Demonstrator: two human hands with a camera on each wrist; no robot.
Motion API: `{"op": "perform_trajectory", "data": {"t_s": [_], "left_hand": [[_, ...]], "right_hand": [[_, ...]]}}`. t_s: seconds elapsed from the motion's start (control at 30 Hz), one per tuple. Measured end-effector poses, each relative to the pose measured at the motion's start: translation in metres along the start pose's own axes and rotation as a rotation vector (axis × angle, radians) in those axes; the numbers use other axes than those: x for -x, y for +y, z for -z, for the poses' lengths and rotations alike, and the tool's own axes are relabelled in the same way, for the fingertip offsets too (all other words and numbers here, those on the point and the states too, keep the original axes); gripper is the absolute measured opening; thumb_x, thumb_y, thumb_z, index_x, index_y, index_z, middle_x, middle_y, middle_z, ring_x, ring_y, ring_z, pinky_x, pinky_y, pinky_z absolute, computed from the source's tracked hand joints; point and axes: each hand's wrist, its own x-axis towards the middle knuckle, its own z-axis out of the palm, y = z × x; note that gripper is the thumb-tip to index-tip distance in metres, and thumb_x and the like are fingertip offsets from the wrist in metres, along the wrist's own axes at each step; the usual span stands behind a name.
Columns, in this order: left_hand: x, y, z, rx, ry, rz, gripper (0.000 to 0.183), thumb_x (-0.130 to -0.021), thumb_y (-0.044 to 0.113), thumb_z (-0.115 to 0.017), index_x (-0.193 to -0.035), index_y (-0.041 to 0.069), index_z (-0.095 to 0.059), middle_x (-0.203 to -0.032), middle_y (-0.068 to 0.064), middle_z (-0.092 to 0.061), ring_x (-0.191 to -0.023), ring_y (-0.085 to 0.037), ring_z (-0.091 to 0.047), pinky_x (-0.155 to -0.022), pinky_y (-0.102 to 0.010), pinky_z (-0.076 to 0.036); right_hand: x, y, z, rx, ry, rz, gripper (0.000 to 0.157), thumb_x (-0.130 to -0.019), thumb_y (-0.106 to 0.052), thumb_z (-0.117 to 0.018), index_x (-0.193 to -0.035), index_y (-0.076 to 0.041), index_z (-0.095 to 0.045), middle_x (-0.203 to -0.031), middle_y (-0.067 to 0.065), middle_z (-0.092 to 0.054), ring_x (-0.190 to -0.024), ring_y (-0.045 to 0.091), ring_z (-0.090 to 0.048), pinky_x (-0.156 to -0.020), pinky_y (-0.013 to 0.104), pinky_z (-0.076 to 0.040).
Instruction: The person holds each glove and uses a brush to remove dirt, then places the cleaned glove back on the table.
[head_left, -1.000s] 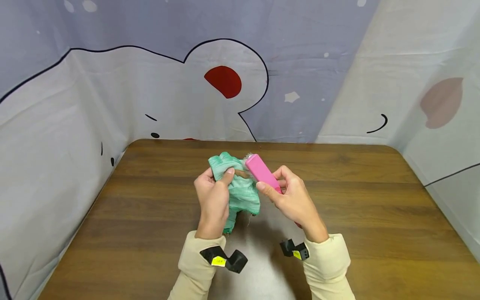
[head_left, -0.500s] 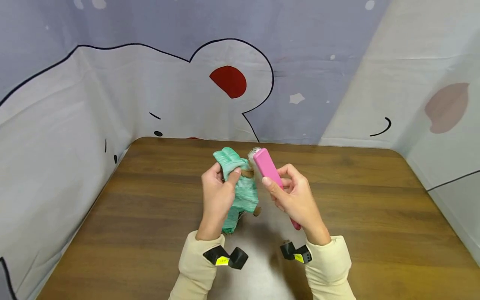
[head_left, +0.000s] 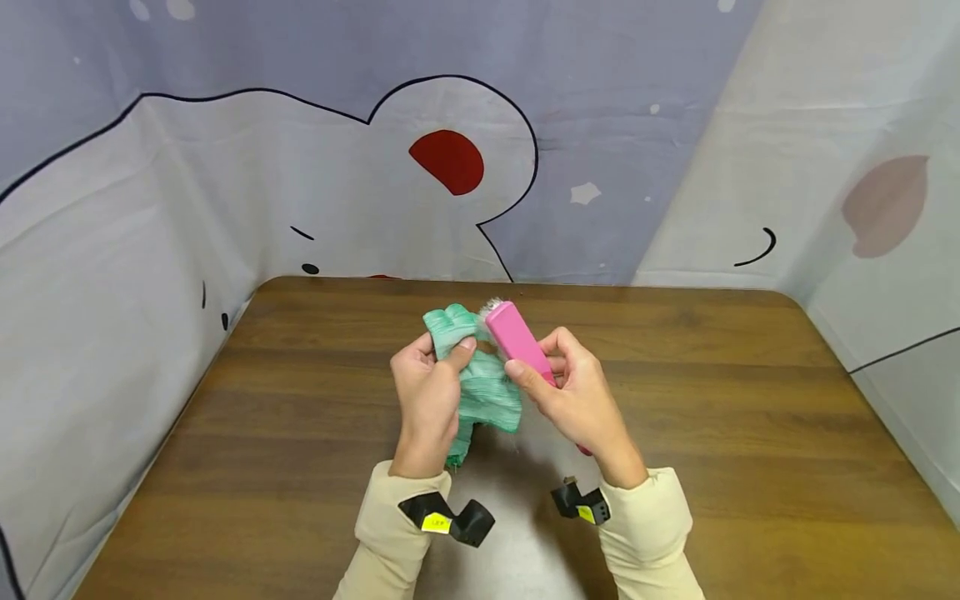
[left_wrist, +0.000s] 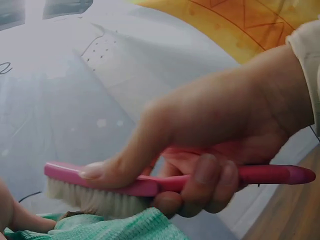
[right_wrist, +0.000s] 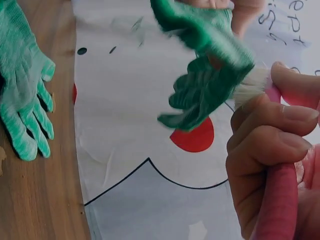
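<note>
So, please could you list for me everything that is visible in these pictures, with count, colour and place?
Held glove: one, green, in the left hand
Other glove: one, green, left edge of the right wrist view; what supports it is unclear
Brush: one, pink with whitish bristles, in the right hand
Table: one, brown wood, below the hands
Printed cloth: count unclear, mostly white and greyish purple, behind and beside the table
Patterned area: one, orange-yellow, top right of the left wrist view; what it is, unclear
Wrist devices: two, black with yellow labels, one at each wrist
Sleeves: two, cream, on the forearms
Hands: two, bare, centre of the head view
</note>
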Motion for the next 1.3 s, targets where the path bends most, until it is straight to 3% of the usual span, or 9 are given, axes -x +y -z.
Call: {"op": "perform_trajectory", "data": {"t_s": [0.4,0.57,0.7,0.8,1.1,1.3], "left_hand": [[-0.005,-0.001,0.001,0.098,0.012,0.029,0.024,-0.078,-0.015,-0.059,-0.102,-0.015,-0.061,-0.097,-0.02,-0.063,-0.086,-0.021,-0.062,-0.075,-0.031,-0.053],[-0.004,-0.002,0.001,0.066,-0.024,0.024,0.025,-0.08,-0.013,-0.058,-0.104,-0.014,-0.06,-0.102,-0.02,-0.062,-0.093,-0.021,-0.06,-0.08,-0.03,-0.051],[-0.002,-0.005,0.0,-0.011,-0.06,0.029,0.021,-0.082,-0.011,-0.056,-0.103,-0.011,-0.06,-0.096,-0.017,-0.062,-0.087,-0.018,-0.06,-0.074,-0.028,-0.052],[0.0,-0.007,-0.002,-0.065,-0.094,0.033,0.017,-0.083,-0.009,-0.056,-0.1,-0.009,-0.059,-0.091,-0.013,-0.061,-0.082,-0.017,-0.059,-0.07,-0.027,-0.051],[0.005,-0.007,-0.003,-0.15,-0.187,0.029,0.018,-0.087,-0.001,-0.056,-0.104,-0.004,-0.057,-0.094,-0.012,-0.063,-0.082,-0.016,-0.06,-0.071,-0.031,-0.051],[0.003,-0.006,-0.003,-0.102,-0.123,0.035,0.018,-0.085,-0.005,-0.056,-0.103,-0.006,-0.058,-0.093,-0.014,-0.063,-0.082,-0.017,-0.062,-0.07,-0.031,-0.052]], "right_hand": [[-0.003,0.02,0.013,0.054,-0.017,-0.049,0.031,-0.082,-0.03,-0.069,-0.089,-0.007,-0.048,-0.064,0.01,-0.06,-0.048,0.018,-0.052,-0.043,0.031,-0.046],[-0.001,0.009,0.014,-0.065,-0.048,-0.04,0.024,-0.086,-0.019,-0.065,-0.091,-0.004,-0.047,-0.058,0.013,-0.052,-0.042,0.014,-0.043,-0.038,0.025,-0.038],[0.0,0.007,0.013,-0.189,-0.041,0.013,0.021,-0.087,-0.01,-0.062,-0.097,0.0,-0.046,-0.057,0.017,-0.049,-0.039,0.013,-0.039,-0.034,0.024,-0.033],[0.0,0.008,0.009,-0.221,-0.035,0.047,0.021,-0.088,-0.01,-0.062,-0.099,-0.001,-0.046,-0.058,0.017,-0.049,-0.038,0.014,-0.039,-0.033,0.025,-0.033],[0.006,-0.016,-0.004,-0.102,-0.023,0.005,0.021,-0.086,-0.011,-0.064,-0.099,-0.003,-0.049,-0.061,0.016,-0.053,-0.043,0.013,-0.044,-0.038,0.024,-0.038],[0.002,-0.005,-0.006,-0.044,0.01,0.002,0.023,-0.084,-0.016,-0.067,-0.097,-0.006,-0.051,-0.063,0.015,-0.058,-0.047,0.018,-0.051,-0.04,0.028,-0.043]]}}
